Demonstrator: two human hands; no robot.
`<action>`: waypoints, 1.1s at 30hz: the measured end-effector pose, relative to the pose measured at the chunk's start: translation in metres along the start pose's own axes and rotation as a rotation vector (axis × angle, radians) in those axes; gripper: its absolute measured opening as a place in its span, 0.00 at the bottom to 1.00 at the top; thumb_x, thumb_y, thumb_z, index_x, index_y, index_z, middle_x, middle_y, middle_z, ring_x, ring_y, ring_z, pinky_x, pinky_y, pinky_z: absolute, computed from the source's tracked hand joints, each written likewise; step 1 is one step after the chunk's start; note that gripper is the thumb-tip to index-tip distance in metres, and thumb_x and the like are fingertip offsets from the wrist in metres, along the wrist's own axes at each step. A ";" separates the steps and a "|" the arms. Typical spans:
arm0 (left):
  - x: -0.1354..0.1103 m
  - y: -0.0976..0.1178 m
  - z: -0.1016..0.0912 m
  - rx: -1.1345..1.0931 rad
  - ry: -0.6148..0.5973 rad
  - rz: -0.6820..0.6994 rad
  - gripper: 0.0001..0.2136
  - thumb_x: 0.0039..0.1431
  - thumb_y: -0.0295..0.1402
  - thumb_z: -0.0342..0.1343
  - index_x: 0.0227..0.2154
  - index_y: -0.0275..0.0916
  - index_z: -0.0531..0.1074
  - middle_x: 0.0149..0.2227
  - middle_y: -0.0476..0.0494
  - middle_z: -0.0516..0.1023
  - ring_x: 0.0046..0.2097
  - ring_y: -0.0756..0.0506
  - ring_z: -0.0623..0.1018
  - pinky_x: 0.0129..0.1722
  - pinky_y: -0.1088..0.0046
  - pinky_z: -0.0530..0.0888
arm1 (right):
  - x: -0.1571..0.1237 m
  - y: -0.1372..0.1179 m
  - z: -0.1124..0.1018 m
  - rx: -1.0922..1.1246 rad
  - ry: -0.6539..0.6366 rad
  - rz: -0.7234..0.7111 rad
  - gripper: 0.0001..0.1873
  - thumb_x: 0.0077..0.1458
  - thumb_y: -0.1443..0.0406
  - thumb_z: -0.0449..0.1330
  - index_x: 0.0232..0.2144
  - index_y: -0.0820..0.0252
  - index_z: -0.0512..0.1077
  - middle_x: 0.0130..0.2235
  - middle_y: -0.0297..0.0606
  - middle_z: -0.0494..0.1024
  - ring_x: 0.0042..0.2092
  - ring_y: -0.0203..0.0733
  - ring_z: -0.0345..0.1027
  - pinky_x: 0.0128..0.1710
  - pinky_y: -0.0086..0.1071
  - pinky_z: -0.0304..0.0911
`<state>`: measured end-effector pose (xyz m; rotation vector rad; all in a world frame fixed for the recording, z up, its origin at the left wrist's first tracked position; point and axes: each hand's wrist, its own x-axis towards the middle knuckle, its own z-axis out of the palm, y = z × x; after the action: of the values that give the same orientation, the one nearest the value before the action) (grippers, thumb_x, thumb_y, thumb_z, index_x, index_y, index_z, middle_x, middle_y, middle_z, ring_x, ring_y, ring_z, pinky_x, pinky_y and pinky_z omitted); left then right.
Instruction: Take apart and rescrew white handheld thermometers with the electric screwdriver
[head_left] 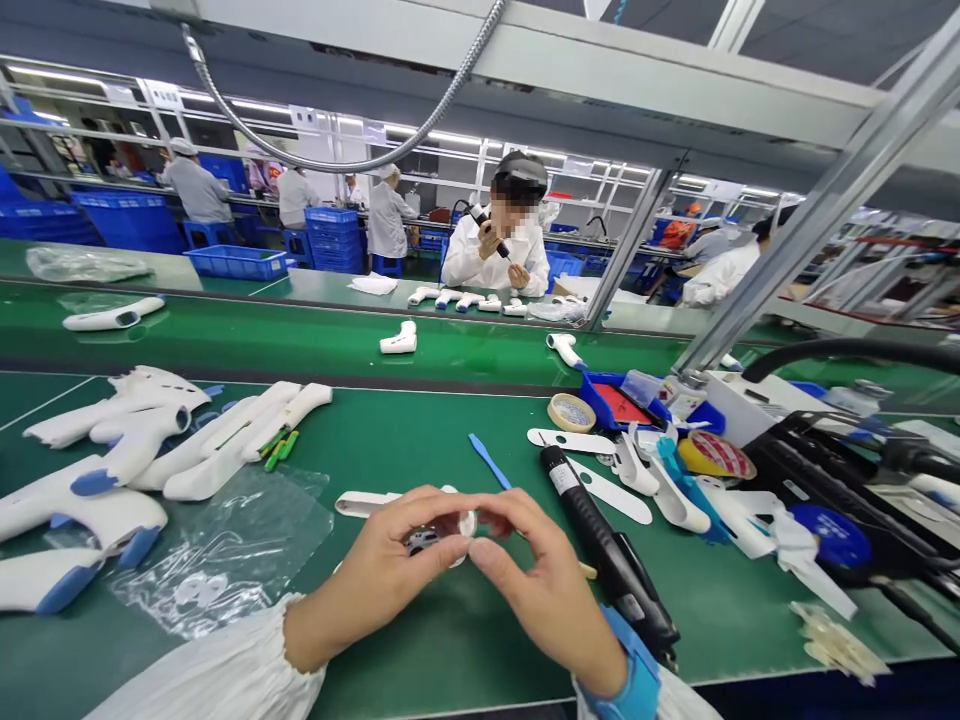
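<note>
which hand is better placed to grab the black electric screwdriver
Likely the right hand: it sits beside the black electric screwdriver, while the left hand is farther off, past the small round part both pinch.

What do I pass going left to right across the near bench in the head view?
White plastic housings → clear plastic bag → left hand → small round part → right hand → yellow tape roll → blue disc

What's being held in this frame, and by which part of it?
A small round clear part, pinched at its edge by the fingers of the left hand and right hand. Its exact type is too small to tell.
</note>
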<state>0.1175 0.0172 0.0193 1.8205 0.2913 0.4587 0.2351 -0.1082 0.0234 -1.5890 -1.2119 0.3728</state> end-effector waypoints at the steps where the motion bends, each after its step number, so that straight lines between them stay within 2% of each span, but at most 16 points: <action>1: 0.004 0.001 0.002 0.033 -0.016 0.025 0.13 0.54 0.34 0.55 0.44 0.46 0.73 0.35 0.46 0.73 0.38 0.47 0.72 0.38 0.73 0.68 | 0.004 -0.001 0.002 0.043 0.008 0.004 0.13 0.54 0.59 0.57 0.42 0.54 0.71 0.32 0.35 0.69 0.33 0.37 0.63 0.34 0.31 0.63; 3: 0.012 0.002 0.004 0.014 -0.038 0.029 0.13 0.55 0.34 0.54 0.44 0.46 0.73 0.34 0.46 0.73 0.37 0.47 0.72 0.38 0.73 0.68 | 0.009 0.003 0.003 0.081 0.051 0.005 0.11 0.53 0.60 0.58 0.39 0.56 0.72 0.30 0.34 0.68 0.32 0.36 0.62 0.33 0.30 0.63; 5: 0.017 -0.001 0.006 -0.152 -0.052 -0.020 0.17 0.54 0.33 0.55 0.48 0.47 0.69 0.36 0.45 0.73 0.39 0.47 0.72 0.40 0.72 0.68 | 0.010 0.011 0.002 0.056 0.096 -0.010 0.10 0.52 0.61 0.59 0.38 0.56 0.72 0.31 0.34 0.68 0.33 0.37 0.63 0.33 0.30 0.63; 7: 0.019 -0.006 0.006 -0.376 -0.051 -0.104 0.20 0.53 0.32 0.55 0.51 0.47 0.64 0.38 0.45 0.73 0.40 0.47 0.72 0.41 0.71 0.68 | 0.009 0.019 0.001 -0.023 0.119 -0.040 0.11 0.52 0.63 0.60 0.39 0.56 0.71 0.33 0.36 0.69 0.36 0.38 0.63 0.36 0.32 0.63; 10: 0.021 -0.014 0.005 -0.561 -0.060 -0.255 0.16 0.53 0.33 0.56 0.46 0.42 0.66 0.36 0.46 0.74 0.37 0.49 0.73 0.40 0.72 0.67 | 0.006 0.026 0.000 -0.149 0.089 -0.094 0.13 0.53 0.65 0.59 0.43 0.55 0.69 0.35 0.37 0.69 0.38 0.40 0.63 0.37 0.34 0.62; 13: 0.021 -0.018 0.004 -0.614 -0.097 -0.341 0.12 0.53 0.33 0.57 0.40 0.39 0.68 0.33 0.47 0.74 0.33 0.51 0.72 0.36 0.76 0.67 | 0.005 0.029 0.002 -0.208 0.046 -0.157 0.14 0.54 0.66 0.58 0.44 0.55 0.68 0.34 0.36 0.68 0.37 0.40 0.62 0.36 0.34 0.61; 17: 0.020 -0.021 0.003 -0.648 -0.119 -0.353 0.10 0.53 0.32 0.57 0.39 0.38 0.68 0.30 0.49 0.74 0.30 0.53 0.71 0.32 0.78 0.66 | 0.007 0.030 0.005 -0.210 0.027 -0.192 0.14 0.53 0.68 0.58 0.44 0.56 0.68 0.33 0.36 0.68 0.36 0.39 0.61 0.35 0.33 0.61; 21: 0.021 -0.018 0.001 -0.665 -0.137 -0.380 0.10 0.53 0.31 0.57 0.38 0.38 0.68 0.31 0.47 0.75 0.31 0.52 0.71 0.33 0.77 0.67 | 0.007 0.031 0.005 -0.218 0.010 -0.185 0.14 0.53 0.67 0.58 0.44 0.57 0.69 0.33 0.36 0.68 0.36 0.39 0.62 0.36 0.34 0.61; 23: 0.023 -0.015 0.000 -0.668 -0.101 -0.396 0.09 0.54 0.32 0.55 0.39 0.37 0.68 0.32 0.45 0.76 0.33 0.51 0.73 0.37 0.74 0.69 | 0.007 0.031 0.005 -0.208 0.022 -0.173 0.13 0.53 0.67 0.58 0.44 0.57 0.68 0.34 0.36 0.69 0.37 0.39 0.62 0.36 0.34 0.61; 28: 0.022 -0.003 -0.004 -0.742 0.101 -0.470 0.13 0.59 0.37 0.49 0.35 0.33 0.73 0.37 0.37 0.78 0.41 0.43 0.76 0.47 0.65 0.69 | 0.004 0.030 0.004 -0.113 0.187 -0.104 0.11 0.55 0.65 0.56 0.42 0.56 0.68 0.33 0.35 0.68 0.35 0.38 0.63 0.34 0.31 0.62; 30: 0.016 0.001 -0.003 -0.874 0.114 -0.501 0.14 0.59 0.37 0.48 0.37 0.33 0.74 0.41 0.36 0.78 0.46 0.41 0.74 0.50 0.63 0.67 | 0.002 0.032 0.003 -0.075 0.275 -0.079 0.10 0.55 0.65 0.55 0.42 0.56 0.68 0.32 0.35 0.68 0.33 0.37 0.64 0.33 0.30 0.63; 33: -0.003 0.009 0.002 -1.095 0.042 -0.506 0.17 0.58 0.41 0.48 0.42 0.36 0.74 0.47 0.38 0.75 0.51 0.40 0.71 0.54 0.61 0.64 | 0.000 0.037 0.001 -0.036 0.363 -0.051 0.11 0.56 0.64 0.55 0.42 0.56 0.68 0.34 0.37 0.69 0.34 0.37 0.65 0.33 0.30 0.64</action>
<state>0.1154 0.0112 0.0269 0.6331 0.4075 0.2114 0.2531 -0.1047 -0.0092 -1.5710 -0.9805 0.0251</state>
